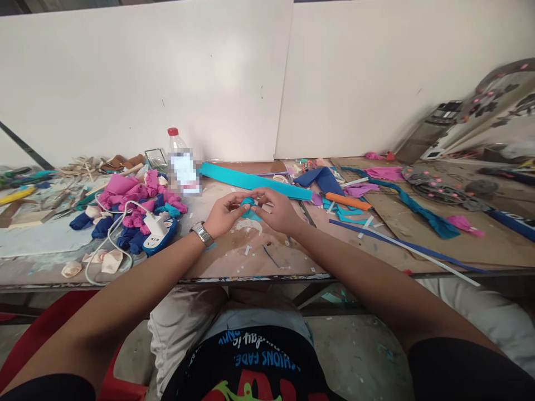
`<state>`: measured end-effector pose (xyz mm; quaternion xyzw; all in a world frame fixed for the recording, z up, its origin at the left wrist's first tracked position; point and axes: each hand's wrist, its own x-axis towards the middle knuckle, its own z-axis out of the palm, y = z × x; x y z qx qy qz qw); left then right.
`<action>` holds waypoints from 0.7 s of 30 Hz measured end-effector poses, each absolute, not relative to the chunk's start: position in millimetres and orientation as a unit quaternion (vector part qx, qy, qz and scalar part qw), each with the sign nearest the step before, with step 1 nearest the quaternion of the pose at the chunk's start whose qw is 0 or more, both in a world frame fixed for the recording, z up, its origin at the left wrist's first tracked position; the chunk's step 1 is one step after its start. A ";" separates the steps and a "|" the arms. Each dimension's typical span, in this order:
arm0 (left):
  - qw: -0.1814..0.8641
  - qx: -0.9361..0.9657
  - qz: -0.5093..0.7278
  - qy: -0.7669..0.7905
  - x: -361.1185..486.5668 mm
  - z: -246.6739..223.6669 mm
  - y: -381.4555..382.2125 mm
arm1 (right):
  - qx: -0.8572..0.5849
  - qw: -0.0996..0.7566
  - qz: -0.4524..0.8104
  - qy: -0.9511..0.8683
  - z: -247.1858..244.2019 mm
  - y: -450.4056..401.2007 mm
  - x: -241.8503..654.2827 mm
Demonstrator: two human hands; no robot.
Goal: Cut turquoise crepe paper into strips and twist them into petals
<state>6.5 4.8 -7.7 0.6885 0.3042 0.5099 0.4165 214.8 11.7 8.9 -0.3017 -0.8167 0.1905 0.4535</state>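
Both my hands meet over the middle of the table, pinching a small bunched piece of teal crepe paper. My left hand, with a metal watch on its wrist, grips it from the left with thumb and fingers. From the other side my right hand closes its thumb and fingers on the same piece. Just behind the hands lies a long flat turquoise strip. Further left is a heap of rolled pink flowers and dark blue rolls.
A power strip with a plugged white charger and cable sits left of my forearm. A red-capped bottle stands behind. To the right are an orange roll, a blue strip and a long white stick. White boards line the back.
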 end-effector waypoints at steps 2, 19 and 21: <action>0.428 0.673 0.516 0.312 6.1 -6.8 5.2 | -0.310 0.462 0.189 -0.809 9.7 10.6 214.4; 0.485 0.626 0.534 0.295 7.7 -4.0 4.0 | -0.338 0.447 0.232 -0.795 8.9 11.8 212.2; 0.491 0.626 0.531 0.292 7.9 -3.7 3.9 | -0.340 0.445 0.238 -0.793 8.8 12.0 212.2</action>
